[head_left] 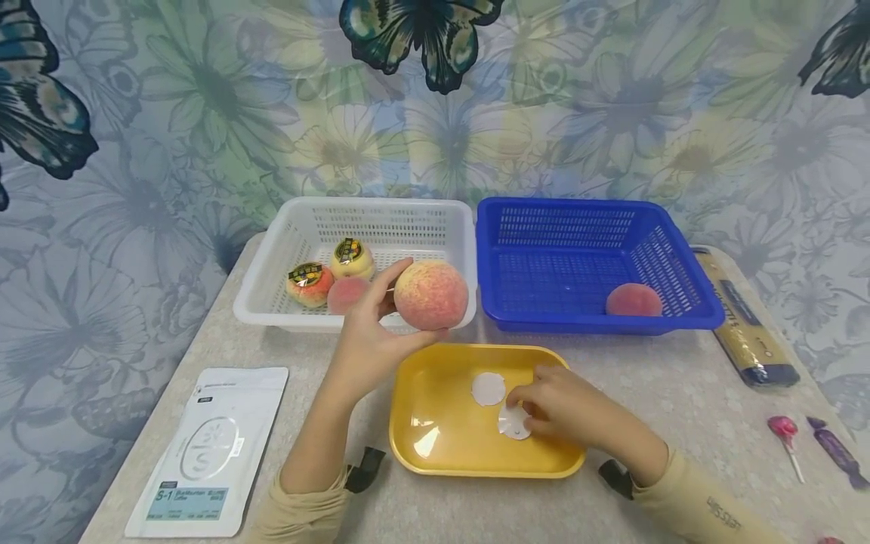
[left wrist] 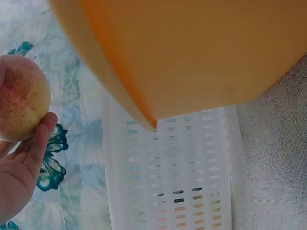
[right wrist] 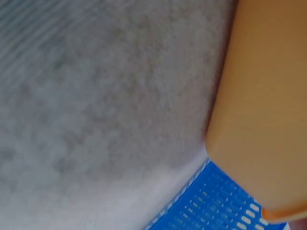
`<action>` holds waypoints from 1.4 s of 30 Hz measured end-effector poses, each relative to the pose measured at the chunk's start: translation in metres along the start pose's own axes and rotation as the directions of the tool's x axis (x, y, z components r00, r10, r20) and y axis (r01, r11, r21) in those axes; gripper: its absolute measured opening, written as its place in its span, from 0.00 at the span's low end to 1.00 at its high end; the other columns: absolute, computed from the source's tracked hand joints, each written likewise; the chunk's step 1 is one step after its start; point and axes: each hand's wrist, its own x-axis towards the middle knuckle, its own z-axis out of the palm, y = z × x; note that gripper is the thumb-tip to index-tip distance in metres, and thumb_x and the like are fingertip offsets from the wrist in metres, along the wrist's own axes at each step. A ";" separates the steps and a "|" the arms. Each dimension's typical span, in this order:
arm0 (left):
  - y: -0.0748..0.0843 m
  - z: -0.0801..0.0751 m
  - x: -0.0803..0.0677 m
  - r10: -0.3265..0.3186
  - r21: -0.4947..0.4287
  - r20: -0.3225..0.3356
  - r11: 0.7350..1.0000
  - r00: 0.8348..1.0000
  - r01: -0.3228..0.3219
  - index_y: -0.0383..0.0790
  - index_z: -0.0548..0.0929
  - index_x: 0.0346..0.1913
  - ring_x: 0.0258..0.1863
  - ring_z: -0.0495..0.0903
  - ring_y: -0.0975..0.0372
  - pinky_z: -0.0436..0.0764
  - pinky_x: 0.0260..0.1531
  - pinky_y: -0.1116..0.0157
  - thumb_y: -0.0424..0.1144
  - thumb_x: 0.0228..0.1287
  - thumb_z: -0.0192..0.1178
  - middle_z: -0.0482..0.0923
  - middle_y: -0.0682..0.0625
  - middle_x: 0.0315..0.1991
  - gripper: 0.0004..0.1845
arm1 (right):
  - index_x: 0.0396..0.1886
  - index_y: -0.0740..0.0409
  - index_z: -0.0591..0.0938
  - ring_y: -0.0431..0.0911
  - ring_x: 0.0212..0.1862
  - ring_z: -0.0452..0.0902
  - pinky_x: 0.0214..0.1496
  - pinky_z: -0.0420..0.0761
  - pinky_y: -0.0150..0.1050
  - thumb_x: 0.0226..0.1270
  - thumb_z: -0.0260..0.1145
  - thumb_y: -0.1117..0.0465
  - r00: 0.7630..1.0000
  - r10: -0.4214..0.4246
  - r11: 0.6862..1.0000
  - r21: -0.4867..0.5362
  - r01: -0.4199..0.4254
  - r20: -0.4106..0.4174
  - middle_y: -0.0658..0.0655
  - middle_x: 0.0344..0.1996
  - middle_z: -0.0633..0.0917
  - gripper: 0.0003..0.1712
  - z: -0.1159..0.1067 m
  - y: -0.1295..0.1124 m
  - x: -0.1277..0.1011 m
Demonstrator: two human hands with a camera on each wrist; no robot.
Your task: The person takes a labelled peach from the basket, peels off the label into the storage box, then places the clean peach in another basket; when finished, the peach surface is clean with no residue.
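Worktop, grey and speckled, carrying everything shown, against a floral backdrop printed with butterflies. Two perforated baskets stand side by side at its far edge, their walls nearly touching: a white basket on the left and a blue basket on the right. One yellow tray lies just in front of them, at the centre. One white pouch with a printed label lies flat at the near left. One long pasta packet lies along the right side of the blue basket. Three fruits remain in the white basket: two wrapped ones bearing labels and one small peach, partly hidden behind the raised left hand. One peach lies in the near right corner of the blue basket. Left hand, held above the gap between white basket and tray, with its grip closed round one large peach, thumb and fingertips on opposite sides. Right hand rests in the tray, its fingers pinching one of two white round stickers; the other sticker lies flat just beside it. One lollipop and one wrapped purple sweet lie at the near right edge.
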 end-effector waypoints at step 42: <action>0.060 0.030 0.027 0.009 0.023 0.172 1.000 0.985 -0.013 0.62 0.71 0.67 0.45 0.83 0.62 0.84 0.47 0.59 0.47 0.43 0.81 0.75 0.59 0.57 0.45 | 0.44 0.47 0.86 0.37 0.45 0.72 0.50 0.70 0.32 0.53 0.77 0.64 0.853 0.067 0.983 0.179 0.031 -0.518 0.42 0.38 0.84 0.18 -0.037 0.038 -0.029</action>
